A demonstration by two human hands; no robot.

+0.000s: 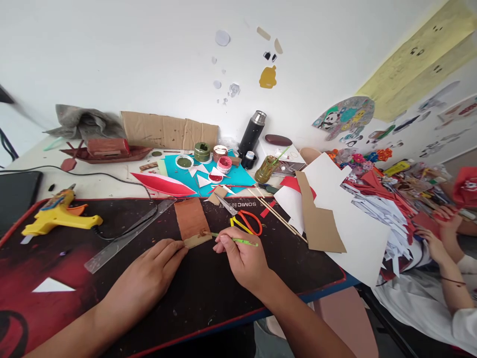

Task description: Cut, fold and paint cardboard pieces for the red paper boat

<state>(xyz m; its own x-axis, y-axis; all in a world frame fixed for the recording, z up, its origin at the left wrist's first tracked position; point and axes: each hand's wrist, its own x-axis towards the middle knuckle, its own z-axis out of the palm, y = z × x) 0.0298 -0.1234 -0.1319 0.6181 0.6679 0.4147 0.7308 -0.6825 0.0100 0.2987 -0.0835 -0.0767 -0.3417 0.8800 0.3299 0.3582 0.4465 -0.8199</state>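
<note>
A cardboard piece (191, 219), mostly coated in reddish-brown paint, lies on the black mat. Its near strip is still bare tan. My left hand (160, 263) rests on the mat, fingers together, their tips pressing the near left corner of the cardboard. In my right hand (242, 256) a green-handled paintbrush (244, 241) is pinched between thumb and fingers. The brown brush tip touches the card near the edge between painted and bare parts. Scissors (240, 216) with orange and yellow handles lie just beyond my right hand.
A yellow glue gun (59, 214) and clear ruler (126, 238) lie left. Behind are a brown model boat (108, 150), paint jars (202, 152), a black flask (252, 133) and a jar of murky water (265, 171). Cardboard (324, 228) lies right, near another person's hands (439, 233).
</note>
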